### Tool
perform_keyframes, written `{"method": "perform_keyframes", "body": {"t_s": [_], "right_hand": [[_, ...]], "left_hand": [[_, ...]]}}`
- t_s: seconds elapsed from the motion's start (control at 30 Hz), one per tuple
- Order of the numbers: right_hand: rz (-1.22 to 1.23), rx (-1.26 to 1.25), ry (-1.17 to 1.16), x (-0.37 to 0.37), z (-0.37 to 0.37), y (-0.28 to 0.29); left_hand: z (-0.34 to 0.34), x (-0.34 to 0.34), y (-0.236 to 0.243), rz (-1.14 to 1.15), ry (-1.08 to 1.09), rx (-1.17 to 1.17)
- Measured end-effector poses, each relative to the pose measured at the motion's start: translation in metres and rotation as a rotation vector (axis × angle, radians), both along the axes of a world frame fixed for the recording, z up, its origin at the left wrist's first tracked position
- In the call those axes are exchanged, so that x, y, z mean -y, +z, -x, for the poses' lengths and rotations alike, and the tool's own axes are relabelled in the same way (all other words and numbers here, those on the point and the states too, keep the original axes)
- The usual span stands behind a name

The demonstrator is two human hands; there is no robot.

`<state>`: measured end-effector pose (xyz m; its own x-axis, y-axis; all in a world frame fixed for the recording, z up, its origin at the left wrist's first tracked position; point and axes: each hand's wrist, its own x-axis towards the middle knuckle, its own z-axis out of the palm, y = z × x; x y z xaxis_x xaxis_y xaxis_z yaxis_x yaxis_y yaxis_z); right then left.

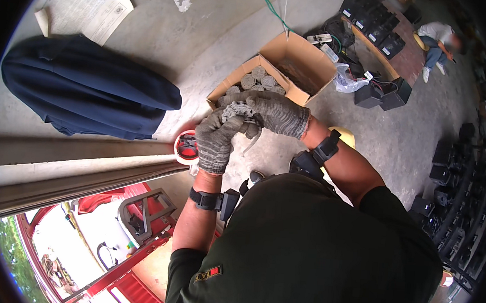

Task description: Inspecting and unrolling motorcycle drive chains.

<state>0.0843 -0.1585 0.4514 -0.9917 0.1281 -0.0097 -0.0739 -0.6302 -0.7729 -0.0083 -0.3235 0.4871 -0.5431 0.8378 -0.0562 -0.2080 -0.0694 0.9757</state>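
Both my hands wear grey knitted work gloves and meet in front of me. Between them is a light grey, rough-textured, crumpled bundle (239,112), with a thin strip hanging below it. My left hand (216,145) has its fingers curled round the near side of the bundle. From the right, my right hand (282,114) closes on its far side. Just beyond the gloves stands an open cardboard box (232,81) holding several round grey rolls (258,74). The gloves hide the box's near part.
A second cardboard box (311,66) stands beside the first. Near the wall are a red and white helmet (187,146) and a hanging dark blue jacket (89,87). Black battery-like blocks (390,94) lie right; a seated person (438,41) is farther off. A red vehicle (132,282) stands left.
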Motion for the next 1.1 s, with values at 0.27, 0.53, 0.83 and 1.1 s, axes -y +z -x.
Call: {"method": "perform_keyframes", "body": {"t_s": [0.27, 0.53, 0.83, 1.1], "right_hand": [[-0.333, 0.102, 0.141, -0.011, -0.008, -0.011], [-0.386, 0.228, 0.181, -0.008, -0.013, 0.016], [-0.542, 0.215, 0.215, -0.005, -0.015, 0.019], [-0.330, 0.129, 0.153, -0.004, -0.017, 0.016]], "left_hand": [[0.019, 0.020, 0.001, 0.135, 0.093, -0.627], [0.011, 0.022, 0.035, 0.330, 0.002, -0.631], [0.022, 0.021, 0.023, 0.400, -0.148, -1.222], [0.001, 0.019, 0.016, 0.234, -0.118, -0.348]]}}
